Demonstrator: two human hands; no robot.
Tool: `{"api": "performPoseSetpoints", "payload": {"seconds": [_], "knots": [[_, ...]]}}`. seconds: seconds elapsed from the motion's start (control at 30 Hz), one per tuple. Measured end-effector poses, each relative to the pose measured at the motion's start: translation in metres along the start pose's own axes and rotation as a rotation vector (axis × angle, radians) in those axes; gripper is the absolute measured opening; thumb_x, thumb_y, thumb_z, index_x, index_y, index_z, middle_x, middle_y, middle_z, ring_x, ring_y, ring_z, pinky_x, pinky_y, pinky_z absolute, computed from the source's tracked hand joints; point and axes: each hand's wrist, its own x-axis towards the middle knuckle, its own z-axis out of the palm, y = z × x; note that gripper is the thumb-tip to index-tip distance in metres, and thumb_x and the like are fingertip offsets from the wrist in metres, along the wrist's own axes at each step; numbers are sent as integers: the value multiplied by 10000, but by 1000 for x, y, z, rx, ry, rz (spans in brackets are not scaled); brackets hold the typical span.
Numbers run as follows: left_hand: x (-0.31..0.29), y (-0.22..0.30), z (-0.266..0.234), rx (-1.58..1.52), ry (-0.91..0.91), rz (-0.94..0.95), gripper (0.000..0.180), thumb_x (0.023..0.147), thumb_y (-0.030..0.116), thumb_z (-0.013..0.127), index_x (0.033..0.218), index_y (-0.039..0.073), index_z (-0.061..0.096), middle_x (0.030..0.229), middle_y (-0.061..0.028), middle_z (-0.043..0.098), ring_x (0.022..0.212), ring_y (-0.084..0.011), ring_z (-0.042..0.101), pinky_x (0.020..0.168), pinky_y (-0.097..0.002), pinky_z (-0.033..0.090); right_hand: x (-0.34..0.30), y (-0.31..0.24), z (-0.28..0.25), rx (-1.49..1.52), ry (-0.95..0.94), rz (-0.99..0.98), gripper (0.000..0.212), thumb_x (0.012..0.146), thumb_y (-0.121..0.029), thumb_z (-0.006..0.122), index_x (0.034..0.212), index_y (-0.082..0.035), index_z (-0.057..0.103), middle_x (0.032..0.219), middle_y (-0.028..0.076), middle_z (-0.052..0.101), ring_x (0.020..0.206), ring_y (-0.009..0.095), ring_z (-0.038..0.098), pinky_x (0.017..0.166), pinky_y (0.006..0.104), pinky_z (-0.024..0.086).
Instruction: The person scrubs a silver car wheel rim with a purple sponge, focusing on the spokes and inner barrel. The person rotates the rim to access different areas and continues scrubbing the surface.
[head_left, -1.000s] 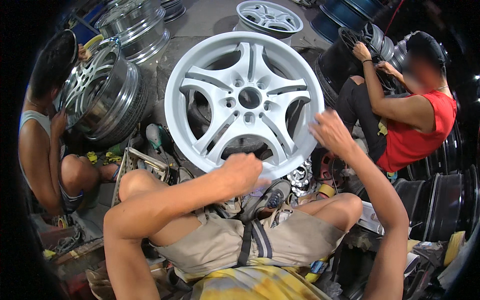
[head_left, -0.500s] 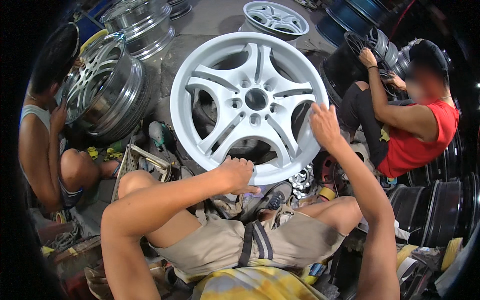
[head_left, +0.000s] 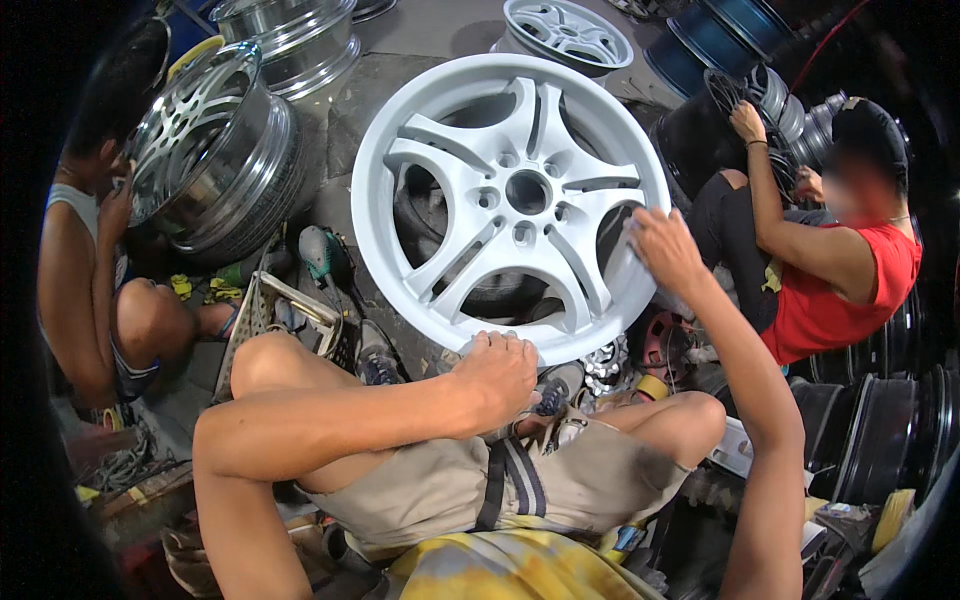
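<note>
A pale grey-white alloy wheel rim (head_left: 465, 290) lies tilted in front of my knees, its double-spoked face toward me. My left hand (head_left: 495, 378) is closed over the near edge, knuckles up, with the thumb mostly out of sight. At the right-hand edge, my right hand (head_left: 668, 248) has its fingers bent over the lip and pressed to the surface. Whether anything thin lies under those fingers I cannot make out. Through the gaps between the spokes a dark tyre-like round shape (head_left: 500, 298) shows beneath.
A second white rim (head_left: 570, 35) stands beyond. At left, a person handles a chrome wheel (head_left: 200, 150); at right, a person in red (head_left: 840, 270) works on a dark rim (head_left: 690, 140). A green-and-black power tool (head_left: 318, 252) and a crate (head_left: 255, 310) sit near my left knee.
The whole view has shifted slightly, so the rim appears farther right. My left hand has moved a little right along the near edge, its thumb now tucked. The right hand stays on the right edge.
</note>
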Motion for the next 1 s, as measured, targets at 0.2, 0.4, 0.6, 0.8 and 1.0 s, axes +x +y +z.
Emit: {"api": "performPoseSetpoints", "payload": {"seconds": [0.2,0.4,0.6,0.8,1.0], "knots": [[-1,-9,-6,-10,-12,11,545,1024,392,613,1225,-115,636,1094,-248,709,1017,-360,713,902,-459,552,-17,-19,4,361,-259,-154,322,1003,-313,609,930,-36,757,1018,189,713,938,378,714,895,508,526],[-6,-8,-18,246,-92,-112,392,990,411,662,923,52,801,890,-152,755,907,-311,749,822,-441,575,-7,27,-26,77,55,-32,239,989,-269,630,933,-96,785,989,127,681,1000,327,683,869,475,538],[-5,-8,-21,223,-94,-35,431,969,430,693,889,17,783,899,-177,750,896,-330,751,755,-410,590,-34,-32,-17,107,-217,-123,229,933,-250,681,834,-72,784,998,109,665,973,276,681,800,436,554],[-2,-18,-18,-160,110,173,425,986,369,695,979,-53,745,930,-258,722,904,-433,726,819,-474,590,-16,14,-12,18,75,-39,229,934,-241,679,830,-52,758,996,121,681,931,288,695,776,449,563],[-2,-50,-64,-291,295,6,348,980,302,701,984,-43,748,984,-258,719,925,-430,709,840,-513,566,-22,-15,-81,944,-633,-37,292,999,-230,620,912,-1,779,950,168,734,802,329,704,796,454,552]]}}
